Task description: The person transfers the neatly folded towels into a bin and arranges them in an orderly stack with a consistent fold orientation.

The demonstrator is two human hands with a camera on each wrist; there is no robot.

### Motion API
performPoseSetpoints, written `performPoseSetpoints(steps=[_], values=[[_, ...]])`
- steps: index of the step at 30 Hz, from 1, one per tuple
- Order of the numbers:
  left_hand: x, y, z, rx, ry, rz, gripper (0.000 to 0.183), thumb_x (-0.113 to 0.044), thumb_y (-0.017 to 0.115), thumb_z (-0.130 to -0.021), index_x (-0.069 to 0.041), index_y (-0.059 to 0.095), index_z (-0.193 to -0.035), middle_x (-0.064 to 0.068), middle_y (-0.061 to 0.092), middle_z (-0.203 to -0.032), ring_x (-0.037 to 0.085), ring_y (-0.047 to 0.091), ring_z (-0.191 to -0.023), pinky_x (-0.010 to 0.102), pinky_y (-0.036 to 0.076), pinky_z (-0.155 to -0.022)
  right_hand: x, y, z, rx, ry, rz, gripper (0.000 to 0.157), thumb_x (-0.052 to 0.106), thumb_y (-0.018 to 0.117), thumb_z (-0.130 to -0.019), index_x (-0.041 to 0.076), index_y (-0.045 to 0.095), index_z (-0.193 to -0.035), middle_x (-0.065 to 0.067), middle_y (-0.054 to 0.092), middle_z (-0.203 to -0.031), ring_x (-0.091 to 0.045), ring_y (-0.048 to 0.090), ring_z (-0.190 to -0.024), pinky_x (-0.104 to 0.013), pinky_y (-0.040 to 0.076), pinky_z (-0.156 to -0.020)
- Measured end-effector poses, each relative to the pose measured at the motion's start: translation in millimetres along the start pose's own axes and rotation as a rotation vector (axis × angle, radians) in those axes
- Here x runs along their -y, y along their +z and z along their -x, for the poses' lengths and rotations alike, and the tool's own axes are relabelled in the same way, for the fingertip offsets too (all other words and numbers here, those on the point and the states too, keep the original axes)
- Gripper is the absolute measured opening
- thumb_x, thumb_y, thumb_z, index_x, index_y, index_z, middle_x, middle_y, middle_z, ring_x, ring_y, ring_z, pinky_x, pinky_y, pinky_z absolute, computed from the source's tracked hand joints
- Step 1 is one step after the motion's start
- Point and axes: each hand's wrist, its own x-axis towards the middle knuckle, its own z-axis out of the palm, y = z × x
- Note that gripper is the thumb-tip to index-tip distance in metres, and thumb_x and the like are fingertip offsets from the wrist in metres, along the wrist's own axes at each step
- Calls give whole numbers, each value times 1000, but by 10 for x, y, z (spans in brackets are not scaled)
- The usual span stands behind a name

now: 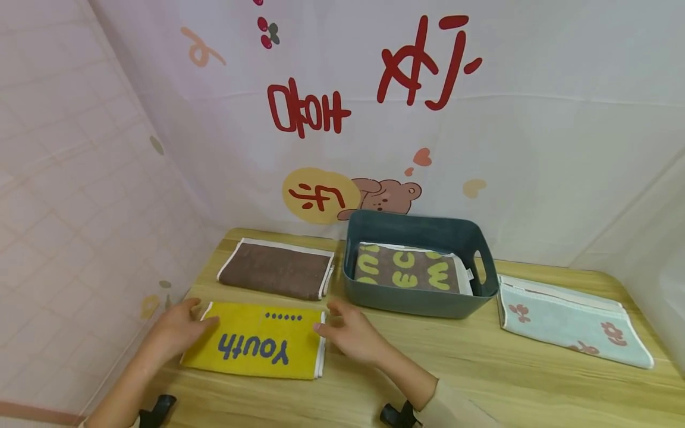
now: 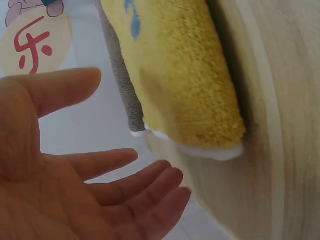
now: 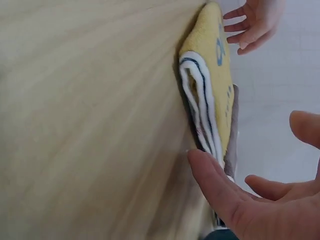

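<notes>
A folded yellow towel (image 1: 251,327) with blue "Youth" lettering lies flat in front of me, the letters upside down in the head view. My left hand (image 1: 173,333) is at its left end, thumb and fingers apart. In the left wrist view, a gap shows between that hand (image 2: 75,190) and the towel's rolled edge (image 2: 190,90). Beside the white-trimmed right end is my right hand (image 1: 355,336), fingers loosely extended. The right wrist view shows its fingertips (image 3: 200,157) close to the stacked layers (image 3: 200,95); whether they touch, I cannot tell. Neither hand grips anything.
Behind the yellow towel lies a folded brown towel (image 1: 278,267). A dark green bin (image 1: 417,303) at the back holds a brown towel with green letters (image 1: 401,270). Right of it is a folded light-blue towel (image 1: 567,324). White printed cloth (image 1: 535,148) hangs behind the wooden table (image 1: 481,368).
</notes>
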Motion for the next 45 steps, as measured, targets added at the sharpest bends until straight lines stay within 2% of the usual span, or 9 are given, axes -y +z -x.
performPoseSetpoints(steps=[3, 6, 10, 16, 19, 22, 28, 37, 45], values=[[26, 12, -44, 14, 20, -5, 90, -52, 60, -86, 18, 32, -134, 41, 40, -130, 58, 39, -115, 64, 37, -90, -11, 55, -38, -28, 25, 12, 66, 42, 64, -87, -1, 47, -134, -17, 54, -129, -30, 53, -116, -46, 43, -95], [57, 31, -76, 16, 49, 0, 89, -47, 65, -84, 22, 33, -131, 43, 41, -126, 58, 41, -114, 63, 38, -89, -1, 112, -70, -29, 57, -40, 60, 35, 66, -87, -2, 49, -131, -18, 56, -124, -30, 62, -94, -43, 51, -79], [100, 64, -101, 21, 70, 26, 87, -37, 72, -81, 25, 34, -128, 44, 44, -122, 57, 43, -112, 61, 40, -89, 27, 174, -88, 4, 135, -196, 60, 27, 68, -87, -5, 45, -132, -21, 53, -124, -30, 61, -74, -43, 53, -59], [115, 95, -133, 39, 37, 79, 75, -31, 78, -77, 20, 45, -120, 33, 57, -105, 43, 57, -94, 52, 47, -80, 45, 209, -92, 25, 246, -398, 71, 22, 70, -85, -7, 35, -139, -24, 46, -129, -28, 57, -101, -48, 54, -69], [94, 99, -143, 55, -5, 117, 61, -28, 78, -77, 17, 52, -110, 19, 61, -89, 27, 57, -77, 41, 49, -68, 29, 217, -109, 48, 272, -476, 72, 20, 69, -86, -10, 32, -140, -21, 50, -127, -28, 58, -103, -49, 53, -73], [73, 109, -152, 61, -35, 141, 52, -25, 79, -76, 14, 55, -101, 12, 59, -81, 21, 54, -70, 34, 47, -60, -1, 234, -127, 71, 289, -523, 60, 18, 67, -87, -11, 41, -133, -14, 60, -116, -25, 60, -99, -46, 53, -75], [79, 152, -178, 62, -52, 196, 41, -20, 79, -75, 10, 57, -92, 10, 59, -75, 19, 55, -64, 32, 47, -56, -23, 267, -143, 58, 291, -542, 37, 12, 65, -88, -5, 56, -119, -7, 67, -98, -20, 64, -86, -38, 52, -72], [133, 198, -179, 102, -97, 356, 33, -15, 77, -77, 9, 62, -93, 8, 66, -70, 20, 64, -60, 34, 53, -55, 28, 335, -116, -18, 275, -527, 35, 5, 71, -81, -4, 54, -111, -11, 56, -92, -19, 58, -76, -31, 50, -61], [123, 184, -169, 74, -81, 363, 35, -13, 74, -78, 11, 57, -97, 9, 62, -73, 19, 61, -61, 34, 52, -55, 39, 366, -113, -20, 276, -524, 23, 9, 71, -83, -1, 56, -98, -10, 61, -83, -18, 62, -71, -31, 50, -58]])
